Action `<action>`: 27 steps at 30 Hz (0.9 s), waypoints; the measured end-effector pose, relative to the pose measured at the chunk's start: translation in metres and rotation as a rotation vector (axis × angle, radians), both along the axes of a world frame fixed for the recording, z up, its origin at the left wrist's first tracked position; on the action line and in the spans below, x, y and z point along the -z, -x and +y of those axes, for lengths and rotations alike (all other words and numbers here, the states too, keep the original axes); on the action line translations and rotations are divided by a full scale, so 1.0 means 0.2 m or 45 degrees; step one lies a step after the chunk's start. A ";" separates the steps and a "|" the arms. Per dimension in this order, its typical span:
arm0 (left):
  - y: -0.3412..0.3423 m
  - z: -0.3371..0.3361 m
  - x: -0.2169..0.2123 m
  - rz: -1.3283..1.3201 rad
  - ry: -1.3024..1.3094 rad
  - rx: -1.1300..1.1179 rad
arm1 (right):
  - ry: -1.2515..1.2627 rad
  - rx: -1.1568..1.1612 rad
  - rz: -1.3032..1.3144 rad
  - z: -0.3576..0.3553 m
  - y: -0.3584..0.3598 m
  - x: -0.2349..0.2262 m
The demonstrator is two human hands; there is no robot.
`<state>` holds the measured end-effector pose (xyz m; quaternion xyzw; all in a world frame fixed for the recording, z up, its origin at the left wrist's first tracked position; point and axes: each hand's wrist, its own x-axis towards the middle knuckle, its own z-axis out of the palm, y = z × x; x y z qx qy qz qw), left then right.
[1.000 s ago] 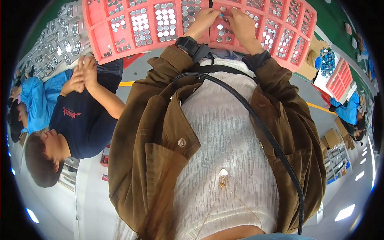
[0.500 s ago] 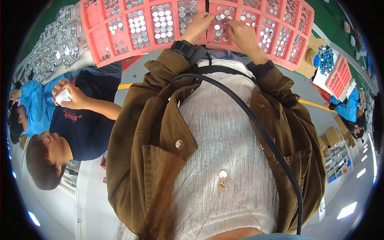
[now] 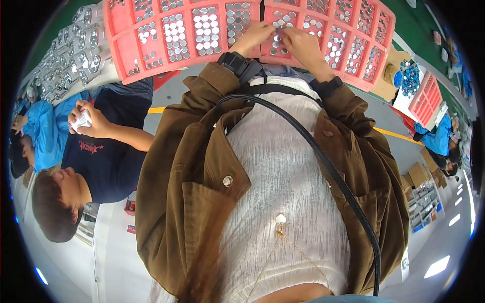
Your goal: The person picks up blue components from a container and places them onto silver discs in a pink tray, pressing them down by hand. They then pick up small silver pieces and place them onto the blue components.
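Note:
Two pink trays with compartments lie side by side, the left tray [image 3: 119,50] and the right tray [image 3: 349,75]. Small round silver discs [image 3: 206,31] fill many of the compartments. My left hand [image 3: 254,38] and my right hand [image 3: 304,46] meet over the near left compartment of the right tray. Both are closed, thumbs and fingertips pinched almost together. Whatever sits between the fingertips is too small to make out. More discs [image 3: 277,50] lie in the compartment just below my fingers.
Many clear-and-silver moulded pieces [image 3: 76,55] crowd the left end of the table. Beside me on the left, a person [image 3: 101,156] holds a small white object [image 3: 82,121]. To the right are blue pieces [image 3: 410,76] and another pink tray [image 3: 427,98].
My right hand has shifted slightly left and my left hand slightly right, so the fingertips now come together over the right tray. The person on the left has turned the white object a little.

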<state>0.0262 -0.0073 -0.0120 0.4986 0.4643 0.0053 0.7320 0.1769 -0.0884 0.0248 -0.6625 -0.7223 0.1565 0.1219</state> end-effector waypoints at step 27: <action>-0.03 -0.04 0.02 -0.087 -0.328 0.064 | 0.072 0.124 0.031 -0.04 -0.05 -0.03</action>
